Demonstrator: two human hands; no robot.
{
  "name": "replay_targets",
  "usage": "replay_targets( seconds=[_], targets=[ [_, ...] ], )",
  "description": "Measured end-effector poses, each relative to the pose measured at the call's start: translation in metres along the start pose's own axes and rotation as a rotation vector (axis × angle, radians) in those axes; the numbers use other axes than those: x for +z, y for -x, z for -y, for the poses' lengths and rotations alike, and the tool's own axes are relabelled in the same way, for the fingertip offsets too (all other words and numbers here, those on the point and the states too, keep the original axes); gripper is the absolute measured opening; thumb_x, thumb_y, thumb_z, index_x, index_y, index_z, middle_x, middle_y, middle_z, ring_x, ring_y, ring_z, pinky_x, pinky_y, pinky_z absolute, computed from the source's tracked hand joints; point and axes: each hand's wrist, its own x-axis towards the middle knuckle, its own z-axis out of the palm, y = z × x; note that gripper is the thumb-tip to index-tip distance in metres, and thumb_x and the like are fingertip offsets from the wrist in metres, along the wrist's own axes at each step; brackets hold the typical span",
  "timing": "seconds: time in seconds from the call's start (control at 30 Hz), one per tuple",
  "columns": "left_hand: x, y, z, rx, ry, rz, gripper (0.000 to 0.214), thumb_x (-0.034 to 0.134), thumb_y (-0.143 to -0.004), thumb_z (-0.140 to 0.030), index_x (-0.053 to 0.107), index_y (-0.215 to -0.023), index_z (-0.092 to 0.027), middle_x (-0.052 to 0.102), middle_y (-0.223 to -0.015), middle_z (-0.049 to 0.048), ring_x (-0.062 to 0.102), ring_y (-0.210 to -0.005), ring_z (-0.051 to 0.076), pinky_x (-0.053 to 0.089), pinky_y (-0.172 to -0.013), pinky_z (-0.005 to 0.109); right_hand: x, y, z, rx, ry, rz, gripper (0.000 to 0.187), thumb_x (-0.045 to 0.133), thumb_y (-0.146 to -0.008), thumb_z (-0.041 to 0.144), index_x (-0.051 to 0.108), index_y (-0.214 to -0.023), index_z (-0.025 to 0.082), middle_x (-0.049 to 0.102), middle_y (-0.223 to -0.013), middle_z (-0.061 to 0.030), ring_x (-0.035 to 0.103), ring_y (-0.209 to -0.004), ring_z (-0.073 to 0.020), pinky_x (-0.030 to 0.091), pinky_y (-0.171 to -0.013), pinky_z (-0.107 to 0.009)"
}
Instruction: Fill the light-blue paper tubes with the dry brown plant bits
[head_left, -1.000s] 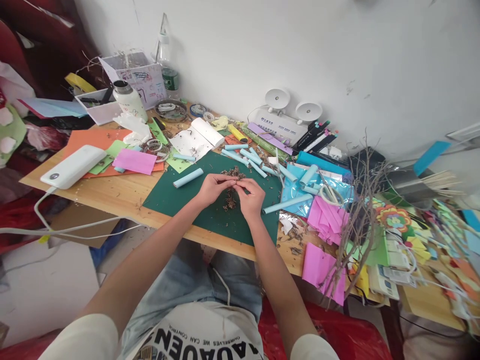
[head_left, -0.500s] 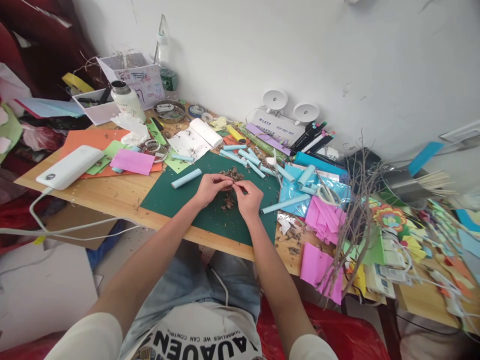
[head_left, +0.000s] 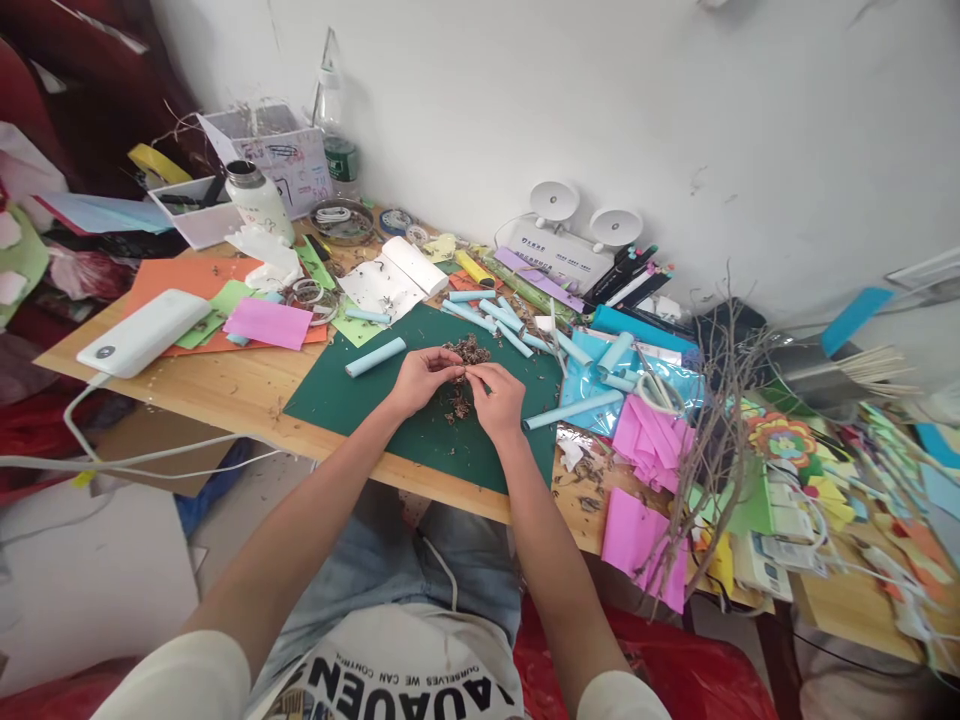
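Over the green mat [head_left: 360,400], my left hand [head_left: 422,380] and my right hand [head_left: 496,397] meet fingertip to fingertip. Both are closed in a pinch, and what sits between the fingers is too small to make out. Just behind and below the fingertips lies a loose heap of brown dried plant bits [head_left: 471,350]. A pale blue paper tube [head_left: 375,357] rests left of my left hand. Several more blue tubes [head_left: 504,315] lie behind the heap, and a long one [head_left: 574,410] lies to the right of my right hand.
A white power bank [head_left: 146,333] with a cable sits at the left table edge, near an open bottle [head_left: 260,205]. Scissors [head_left: 660,390], pink paper [head_left: 649,440] and upright dry twigs [head_left: 720,450] crowd the right. A white router-like device [head_left: 559,255] stands by the wall.
The hands stay pinched together over the mat, with only slight finger movement. The whole view has shifted a little; nothing else visibly moved.
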Motion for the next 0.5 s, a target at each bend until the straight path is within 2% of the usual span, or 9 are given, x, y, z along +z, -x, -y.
replay_targets(
  seconds=[0.07, 0.13, 0.3, 0.37, 0.5],
  targets=[
    [0.001, 0.001, -0.001, 0.001, -0.005, 0.003, 0.035, 0.081, -0.065, -0.040, 0.074, -0.085, -0.013, 0.073, -0.078, 0.0065, 0.065, -0.069, 0.016, 0.054, -0.070, 0.030, 0.002, 0.000, 0.003, 0.005, 0.034, 0.011, 0.023, 0.047, -0.093, 0.026, 0.069, -0.087, 0.021, 0.069, -0.090, -0.0083, 0.065, -0.087, -0.0197, 0.052, -0.084, -0.033],
    [0.000, 0.002, -0.003, 0.010, -0.007, 0.010, 0.032, 0.080, -0.066, -0.039, 0.074, -0.082, -0.013, 0.073, -0.077, 0.0056, 0.063, -0.068, 0.015, 0.053, -0.069, 0.029, 0.003, 0.000, 0.005, 0.076, 0.001, 0.026, 0.021, 0.047, -0.091, 0.026, 0.066, -0.086, 0.020, 0.067, -0.086, -0.0074, 0.063, -0.082, -0.0192, 0.051, -0.079, -0.033],
    [-0.002, 0.000, -0.003, 0.035, 0.053, -0.089, 0.029, 0.081, -0.065, -0.038, 0.074, -0.079, -0.013, 0.072, -0.075, 0.0045, 0.061, -0.065, 0.013, 0.051, -0.067, 0.028, -0.003, -0.002, 0.004, 0.366, -0.373, 0.168, 0.016, 0.057, -0.084, 0.033, 0.064, -0.083, 0.019, 0.063, -0.069, -0.0007, 0.058, -0.062, -0.0152, 0.050, -0.063, -0.028],
    [-0.003, -0.001, -0.002, 0.030, 0.059, -0.124, 0.031, 0.082, -0.063, -0.039, 0.075, -0.080, -0.014, 0.073, -0.076, 0.0056, 0.062, -0.067, 0.014, 0.051, -0.068, 0.029, -0.009, -0.003, 0.002, 0.372, -0.401, 0.194, 0.016, 0.061, -0.080, 0.033, 0.067, -0.081, 0.019, 0.067, -0.073, -0.0022, 0.061, -0.067, -0.0164, 0.051, -0.066, -0.029],
    [-0.004, -0.002, 0.001, 0.005, 0.039, -0.086, 0.036, 0.082, -0.064, -0.042, 0.077, -0.086, -0.014, 0.075, -0.085, 0.0088, 0.066, -0.077, 0.019, 0.052, -0.077, 0.034, -0.020, -0.006, 0.001, 0.245, -0.299, 0.328, 0.011, 0.067, -0.077, 0.029, 0.074, -0.081, 0.021, 0.074, -0.086, -0.0045, 0.066, -0.078, -0.0190, 0.052, -0.074, -0.031]
  ],
)
